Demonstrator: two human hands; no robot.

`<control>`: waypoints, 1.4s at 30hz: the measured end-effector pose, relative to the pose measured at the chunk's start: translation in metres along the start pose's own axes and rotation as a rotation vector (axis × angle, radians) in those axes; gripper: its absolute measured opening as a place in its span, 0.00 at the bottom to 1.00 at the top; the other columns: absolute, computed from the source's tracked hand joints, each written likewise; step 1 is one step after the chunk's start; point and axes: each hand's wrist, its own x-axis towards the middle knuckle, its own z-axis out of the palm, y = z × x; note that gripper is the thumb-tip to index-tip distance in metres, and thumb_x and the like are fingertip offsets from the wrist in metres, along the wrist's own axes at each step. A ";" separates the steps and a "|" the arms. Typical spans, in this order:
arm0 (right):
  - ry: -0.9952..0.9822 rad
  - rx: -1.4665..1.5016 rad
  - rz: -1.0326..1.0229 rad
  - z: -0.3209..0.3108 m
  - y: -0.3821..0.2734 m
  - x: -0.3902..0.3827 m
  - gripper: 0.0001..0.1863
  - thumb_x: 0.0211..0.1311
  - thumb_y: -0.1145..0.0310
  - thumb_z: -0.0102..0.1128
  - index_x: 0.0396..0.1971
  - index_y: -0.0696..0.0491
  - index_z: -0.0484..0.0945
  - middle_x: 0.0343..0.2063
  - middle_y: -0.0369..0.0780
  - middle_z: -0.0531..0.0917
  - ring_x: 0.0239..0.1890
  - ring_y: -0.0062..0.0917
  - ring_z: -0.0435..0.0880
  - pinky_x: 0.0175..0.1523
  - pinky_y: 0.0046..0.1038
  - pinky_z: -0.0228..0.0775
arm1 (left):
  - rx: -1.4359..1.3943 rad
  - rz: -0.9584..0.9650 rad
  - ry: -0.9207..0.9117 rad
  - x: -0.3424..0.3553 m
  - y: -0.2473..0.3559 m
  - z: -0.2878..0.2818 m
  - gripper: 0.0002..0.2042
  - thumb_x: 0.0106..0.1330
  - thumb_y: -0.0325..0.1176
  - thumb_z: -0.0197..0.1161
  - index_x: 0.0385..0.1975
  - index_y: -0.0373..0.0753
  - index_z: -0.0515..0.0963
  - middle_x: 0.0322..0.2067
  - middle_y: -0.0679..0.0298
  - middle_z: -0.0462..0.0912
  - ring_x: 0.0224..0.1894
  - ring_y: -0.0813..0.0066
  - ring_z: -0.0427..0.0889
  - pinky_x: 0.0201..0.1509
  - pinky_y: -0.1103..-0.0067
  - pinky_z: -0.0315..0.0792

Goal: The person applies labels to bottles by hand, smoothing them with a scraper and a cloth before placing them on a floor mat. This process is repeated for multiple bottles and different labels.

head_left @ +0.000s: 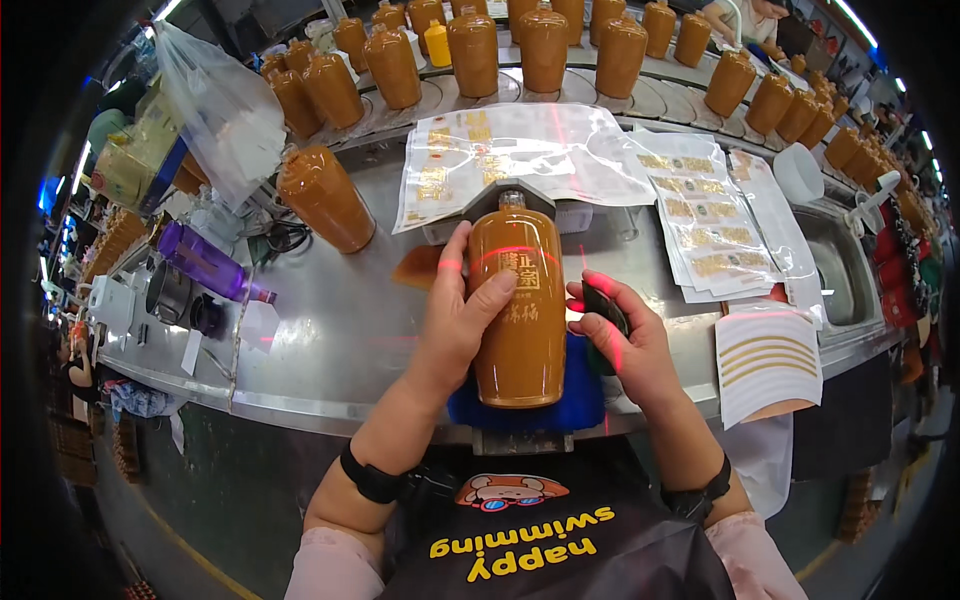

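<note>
A glossy brown bottle point(522, 350) with gold characters on its front lies in front of me, its neck against a grey angled holder point(483, 203) and its base over a blue cloth point(582, 395). My left hand point(447, 325) grips the bottle's left side, with the thumb across the front by the gold marking. To the right of the bottle, apart from it, my right hand point(635, 350) pinches a dark, flat, rounded piece point(606, 308) between thumb and fingers; its exact kind is unclear. Red light lines cross the bottle and both hands.
Another brown bottle point(325, 198) stands at left, near a purple drink bottle point(203, 262). Transfer sheets point(705, 205) and curved gold strips point(768, 360) lie to the right, before a sink point(843, 265). Behind, a curved conveyor point(500, 105) carries several bottles; a person sits beyond.
</note>
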 end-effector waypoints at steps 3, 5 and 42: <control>0.022 -0.023 -0.018 0.001 -0.003 -0.005 0.25 0.67 0.81 0.49 0.64 0.56 0.65 0.58 0.46 0.73 0.56 0.27 0.76 0.57 0.29 0.73 | 0.007 -0.009 0.001 -0.004 -0.001 0.000 0.41 0.67 0.38 0.61 0.70 0.27 0.41 0.63 0.51 0.62 0.63 0.70 0.65 0.65 0.77 0.62; 0.012 -0.290 -0.205 0.005 -0.019 -0.005 0.27 0.64 0.84 0.48 0.64 0.56 0.64 0.59 0.48 0.72 0.57 0.30 0.75 0.58 0.30 0.72 | 0.045 -0.004 -0.007 -0.006 -0.001 -0.002 0.41 0.67 0.36 0.61 0.70 0.27 0.41 0.64 0.51 0.61 0.63 0.70 0.65 0.66 0.76 0.61; -0.074 -0.936 -0.580 0.028 -0.042 0.012 0.38 0.46 0.90 0.53 0.63 0.50 0.69 0.59 0.56 0.68 0.55 0.49 0.72 0.61 0.39 0.68 | -0.014 -0.009 0.092 0.005 -0.007 -0.002 0.32 0.70 0.39 0.59 0.64 0.24 0.55 0.55 0.55 0.71 0.55 0.76 0.72 0.57 0.82 0.69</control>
